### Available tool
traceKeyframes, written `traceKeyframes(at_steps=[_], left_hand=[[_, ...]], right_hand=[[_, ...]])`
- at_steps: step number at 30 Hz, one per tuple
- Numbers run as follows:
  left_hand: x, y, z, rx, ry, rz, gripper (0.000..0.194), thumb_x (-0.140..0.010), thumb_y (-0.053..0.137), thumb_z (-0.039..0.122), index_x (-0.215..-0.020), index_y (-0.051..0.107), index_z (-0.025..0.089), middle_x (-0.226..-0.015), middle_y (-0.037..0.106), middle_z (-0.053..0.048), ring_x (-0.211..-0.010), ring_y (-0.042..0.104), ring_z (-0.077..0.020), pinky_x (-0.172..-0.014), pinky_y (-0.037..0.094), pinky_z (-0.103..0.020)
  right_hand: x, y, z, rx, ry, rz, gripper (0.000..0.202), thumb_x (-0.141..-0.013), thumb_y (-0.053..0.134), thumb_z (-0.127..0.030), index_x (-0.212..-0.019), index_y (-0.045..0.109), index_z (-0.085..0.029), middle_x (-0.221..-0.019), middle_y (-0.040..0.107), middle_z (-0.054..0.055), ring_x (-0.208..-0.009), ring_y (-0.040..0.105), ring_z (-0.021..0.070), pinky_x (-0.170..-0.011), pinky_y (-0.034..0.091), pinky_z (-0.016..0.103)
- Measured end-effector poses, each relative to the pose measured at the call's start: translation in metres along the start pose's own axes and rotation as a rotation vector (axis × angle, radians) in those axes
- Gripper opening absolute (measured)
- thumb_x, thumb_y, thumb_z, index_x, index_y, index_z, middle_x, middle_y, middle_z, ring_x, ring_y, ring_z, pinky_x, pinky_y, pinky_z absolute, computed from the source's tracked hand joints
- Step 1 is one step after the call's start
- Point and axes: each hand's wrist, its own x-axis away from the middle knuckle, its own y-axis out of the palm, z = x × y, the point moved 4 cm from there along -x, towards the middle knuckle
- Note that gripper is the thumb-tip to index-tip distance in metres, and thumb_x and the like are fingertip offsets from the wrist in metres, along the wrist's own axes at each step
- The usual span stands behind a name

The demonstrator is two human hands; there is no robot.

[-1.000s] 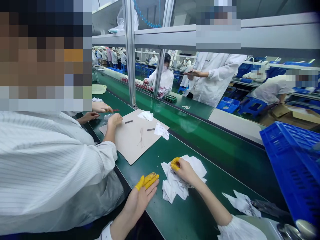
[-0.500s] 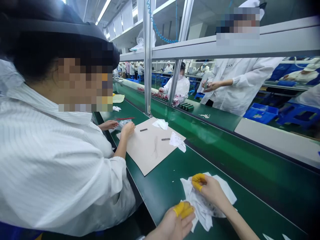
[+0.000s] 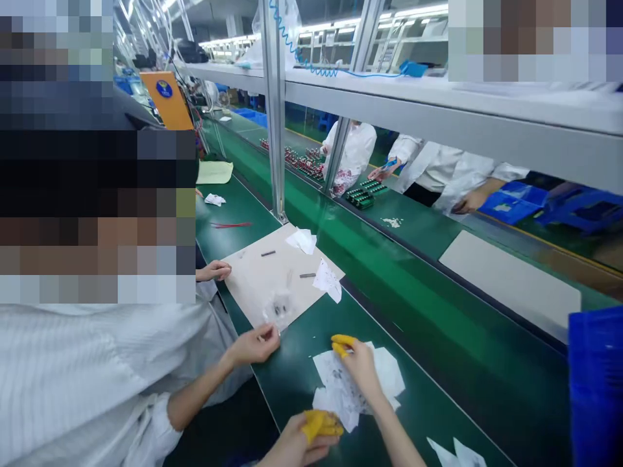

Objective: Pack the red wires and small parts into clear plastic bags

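My left hand [image 3: 309, 438] is at the bottom, palm turned partly up, with yellow finger cots on some fingers. Its fingers are stretched out and hold nothing visible, close to the near edge of crumpled white wipes [image 3: 348, 405] with dark specks. Over these wipes reaches my right hand [image 3: 360, 366], also in yellow finger cots. A small gap shows between its thumb and forefinger, and nothing is seen between them. Whether its underside touches the wipes is hidden. The wipes lie on the green bench [image 3: 292, 370].
A co-worker's hand [image 3: 256, 344] holds a clear bag [image 3: 278, 306] of small dark parts by a beige board [image 3: 257, 279]. The board carries dark strips and wipes [image 3: 302, 240]. A metal post [image 3: 275, 117] stands behind. A blue crate [image 3: 596, 389] is at right.
The view has shifted, with the blue crate now in sight at right. The co-worker's nearer hand has come toward me with the clear bag. My hands stay around the wipes.
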Motion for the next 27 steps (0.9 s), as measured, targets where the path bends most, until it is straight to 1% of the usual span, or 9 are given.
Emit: traceKeyframes(at_steps=[3, 5, 10, 14, 16, 18, 20, 23, 27], left_hand=[[0.002, -0.014, 0.038, 0.026, -0.029, 0.029, 0.016, -0.088, 0.052, 0.026, -0.085, 0.062, 0.012, -0.092, 0.065, -0.004, -0.087, 0.062, -0.0141, -0.079, 0.052, -0.032], [0.001, -0.014, 0.039, 0.034, -0.043, 0.054, 0.013, -0.085, 0.056, 0.018, -0.075, 0.06, 0.011, -0.083, 0.065, -0.002, -0.082, 0.062, -0.0124, -0.076, 0.053, -0.029], [0.028, 0.017, -0.028, 0.037, 0.038, 0.204, 0.008, -0.073, 0.069, 0.024, -0.076, 0.066, 0.017, -0.087, 0.069, -0.005, -0.096, 0.062, -0.022, -0.09, 0.048, -0.036], [0.066, 0.05, -0.069, -0.139, 0.289, 0.346, 0.034, -0.066, 0.072, 0.032, -0.096, 0.065, 0.017, -0.109, 0.065, -0.01, -0.107, 0.058, -0.0266, -0.101, 0.04, -0.038], [0.072, 0.059, -0.053, -0.352, 0.463, 0.405, 0.034, -0.072, 0.063, 0.032, -0.102, 0.063, 0.016, -0.113, 0.062, -0.012, -0.11, 0.055, -0.0278, -0.101, 0.038, -0.039], [0.068, 0.059, -0.017, -0.6, 0.608, 0.528, 0.037, -0.077, 0.055, 0.029, -0.113, 0.057, 0.017, -0.123, 0.056, -0.012, -0.121, 0.046, -0.0272, -0.106, 0.031, -0.038], [0.052, 0.054, 0.022, -0.868, 0.581, 0.621, 0.049, -0.077, 0.054, 0.027, -0.123, 0.047, 0.012, -0.13, 0.048, -0.016, -0.126, 0.038, -0.0294, -0.106, 0.028, -0.039], [0.022, 0.051, 0.061, -1.005, 0.514, 0.537, 0.046, -0.069, 0.06, 0.02, -0.114, 0.051, 0.011, -0.114, 0.057, -0.017, -0.111, 0.05, -0.0316, -0.094, 0.038, -0.039], [0.004, 0.06, 0.066, -1.07, 0.488, 0.433, 0.016, -0.067, 0.055, 0.01, -0.081, 0.058, 0.017, -0.082, 0.063, -0.007, -0.088, 0.058, -0.0252, -0.081, 0.041, -0.033]], right_hand=[[-0.014, 0.018, -0.015, 0.018, -0.006, -0.042, 0.012, -0.075, 0.063, -0.025, -0.067, 0.065, -0.016, -0.07, 0.069, 0.004, -0.067, 0.065, 0.0168, -0.07, 0.052, 0.034], [-0.018, 0.022, -0.02, 0.01, -0.022, -0.053, 0.016, -0.079, 0.062, -0.029, -0.072, 0.064, -0.014, -0.071, 0.068, 0.002, -0.067, 0.064, 0.0147, -0.072, 0.052, 0.034], [0.002, -0.004, -0.027, -0.04, -0.046, 0.03, 0.026, -0.075, 0.053, -0.035, -0.082, 0.068, -0.015, -0.081, 0.07, 0.011, -0.066, 0.065, 0.0206, -0.062, 0.054, 0.034], [0.012, -0.024, -0.048, -0.078, -0.109, 0.066, 0.032, -0.072, 0.052, -0.039, -0.086, 0.07, -0.017, -0.088, 0.07, 0.011, -0.075, 0.064, 0.0223, -0.068, 0.053, 0.035], [0.007, -0.023, -0.059, -0.096, -0.125, 0.049, 0.029, -0.071, 0.053, -0.036, -0.084, 0.071, -0.017, -0.088, 0.071, 0.01, -0.077, 0.065, 0.0221, -0.069, 0.053, 0.033], [0.001, -0.018, -0.065, -0.116, -0.108, 0.047, 0.028, -0.071, 0.054, -0.035, -0.084, 0.071, -0.016, -0.085, 0.071, 0.01, -0.073, 0.065, 0.0214, -0.065, 0.054, 0.032], [-0.004, -0.015, -0.068, -0.14, -0.08, 0.06, 0.03, -0.071, 0.055, -0.037, -0.083, 0.071, -0.014, -0.079, 0.072, 0.011, -0.067, 0.066, 0.0215, -0.06, 0.055, 0.031], [-0.002, -0.021, -0.07, -0.164, -0.062, 0.097, 0.033, -0.07, 0.056, -0.041, -0.079, 0.069, -0.012, -0.073, 0.072, 0.012, -0.064, 0.067, 0.0222, -0.056, 0.056, 0.03], [0.019, -0.053, -0.079, -0.092, -0.053, 0.253, 0.034, -0.077, 0.051, -0.039, -0.086, 0.068, -0.011, -0.083, 0.071, 0.016, -0.069, 0.068, 0.0243, -0.063, 0.056, 0.036]])
